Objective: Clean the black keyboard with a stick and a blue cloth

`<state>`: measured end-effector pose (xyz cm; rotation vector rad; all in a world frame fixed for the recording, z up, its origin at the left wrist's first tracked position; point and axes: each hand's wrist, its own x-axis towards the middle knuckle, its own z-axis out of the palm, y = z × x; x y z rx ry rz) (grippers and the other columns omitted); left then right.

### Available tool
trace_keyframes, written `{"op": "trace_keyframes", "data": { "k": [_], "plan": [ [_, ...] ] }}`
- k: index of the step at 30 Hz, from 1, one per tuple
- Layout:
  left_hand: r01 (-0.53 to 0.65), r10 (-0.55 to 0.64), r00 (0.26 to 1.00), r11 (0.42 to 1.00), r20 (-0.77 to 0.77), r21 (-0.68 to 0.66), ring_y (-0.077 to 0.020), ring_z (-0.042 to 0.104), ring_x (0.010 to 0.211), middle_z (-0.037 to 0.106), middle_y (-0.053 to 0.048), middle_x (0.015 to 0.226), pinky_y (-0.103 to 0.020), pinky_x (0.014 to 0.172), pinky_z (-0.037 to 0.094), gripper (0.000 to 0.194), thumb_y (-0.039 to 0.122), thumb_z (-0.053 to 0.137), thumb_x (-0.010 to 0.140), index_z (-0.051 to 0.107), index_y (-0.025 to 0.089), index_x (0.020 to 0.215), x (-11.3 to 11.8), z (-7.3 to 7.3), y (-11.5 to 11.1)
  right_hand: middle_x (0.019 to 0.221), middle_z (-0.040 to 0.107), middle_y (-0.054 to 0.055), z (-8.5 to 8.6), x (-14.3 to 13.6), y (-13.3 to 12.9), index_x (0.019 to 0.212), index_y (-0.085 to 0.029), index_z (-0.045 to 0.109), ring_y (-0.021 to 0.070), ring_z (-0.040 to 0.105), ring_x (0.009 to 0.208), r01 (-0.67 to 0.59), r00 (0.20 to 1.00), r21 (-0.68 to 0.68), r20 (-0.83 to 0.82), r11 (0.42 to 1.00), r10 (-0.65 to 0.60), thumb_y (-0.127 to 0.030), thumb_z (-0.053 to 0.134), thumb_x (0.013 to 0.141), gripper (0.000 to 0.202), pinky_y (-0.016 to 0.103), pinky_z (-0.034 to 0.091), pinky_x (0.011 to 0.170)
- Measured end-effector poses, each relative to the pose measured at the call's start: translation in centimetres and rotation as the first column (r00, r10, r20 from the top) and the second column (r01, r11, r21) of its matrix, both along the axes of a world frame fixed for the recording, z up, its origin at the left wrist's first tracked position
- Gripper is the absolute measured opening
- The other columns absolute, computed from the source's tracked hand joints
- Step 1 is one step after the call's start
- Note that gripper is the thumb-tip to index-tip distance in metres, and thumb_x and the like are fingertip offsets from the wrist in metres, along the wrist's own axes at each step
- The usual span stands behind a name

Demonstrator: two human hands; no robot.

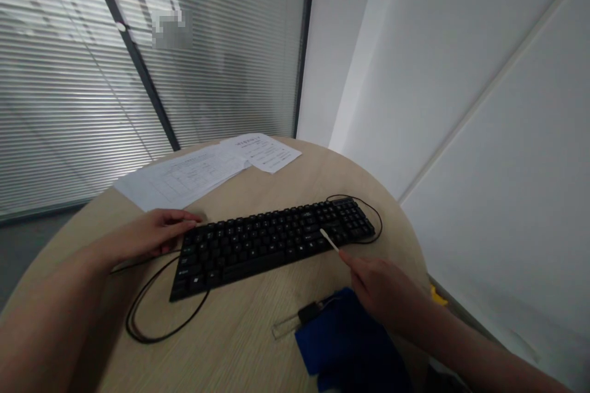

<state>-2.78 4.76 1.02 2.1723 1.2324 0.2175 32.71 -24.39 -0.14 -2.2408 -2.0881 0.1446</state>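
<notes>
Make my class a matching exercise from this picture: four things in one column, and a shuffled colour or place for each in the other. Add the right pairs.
Things
1. keyboard
2. swab
3. papers
4. cloth

Descriptions
A. white with print, on the far side of the table
B. blue, in the lower part of the picture
C. black, with the left hand at one end
D. held in the right hand

Right pairs: 1-C, 2-D, 3-A, 4-B

An office; blinds [230,67]; printed papers [198,172]; keyboard [265,238]
</notes>
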Motion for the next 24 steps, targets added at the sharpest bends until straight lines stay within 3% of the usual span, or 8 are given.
{"op": "trace_keyframes", "data": {
  "k": [4, 10, 16, 24],
  "plan": [
    [0.080, -0.072, 0.995, 0.989, -0.062, 0.122, -0.0252, 0.067, 0.095, 0.074, -0.011, 0.111, -0.038, 0.087, 0.052, 0.060, 0.062, 0.053, 0.088, 0.069, 0.014, 0.122, 1.4, 0.2, -0.3, 0.102, 0.077, 0.012, -1.0, -0.4, -0.4, 0.148, -0.018, 0.048, 0.0238, 0.075, 0.084, 0.022, 0.998, 0.019, -0.064, 1.000, -0.021, -0.012, 0.042, 0.090, 0.058, 0.031, 0.057, 0.077],
    [0.298, -0.281, 0.954, 0.901, -0.100, 0.315, -0.0297, 0.062, 0.117, 0.069, -0.011, 0.128, -0.044, 0.105, 0.044, 0.058, 0.062, 0.050, 0.088, 0.068, 0.022, 0.127, 3.9, -1.5, -0.6, 0.098, 0.078, 0.011, -1.1, -0.7, -2.0, 0.149, -0.018, 0.048, 0.0243, 0.075, 0.086, 0.049, 0.993, 0.016, -0.113, 0.999, -0.047, -0.015, 0.042, 0.090, 0.059, 0.034, 0.058, 0.080],
    [0.328, -0.307, 0.945, 0.895, -0.114, 0.302, -0.0297, 0.063, 0.116, 0.071, -0.010, 0.125, -0.047, 0.105, 0.044, 0.056, 0.062, 0.047, 0.090, 0.069, 0.024, 0.125, 4.5, -2.1, -0.6, 0.098, 0.078, 0.011, -1.6, -1.7, -2.1, 0.149, -0.018, 0.047, 0.0237, 0.075, 0.084, 0.057, 0.994, -0.019, -0.087, 0.998, -0.058, -0.011, 0.041, 0.088, 0.062, 0.033, 0.057, 0.076],
    [0.329, -0.318, 0.944, 0.900, -0.086, 0.286, -0.0296, 0.064, 0.111, 0.072, -0.009, 0.121, -0.046, 0.102, 0.046, 0.054, 0.061, 0.049, 0.089, 0.070, 0.025, 0.123, 4.1, -2.5, 0.2, 0.099, 0.077, 0.015, -1.7, -2.5, 0.7, 0.154, -0.011, 0.038, 0.0250, 0.075, 0.085, 0.058, 0.997, -0.097, -0.051, 0.994, -0.063, -0.006, 0.040, 0.086, 0.069, 0.034, 0.057, 0.076]
  ]
}}
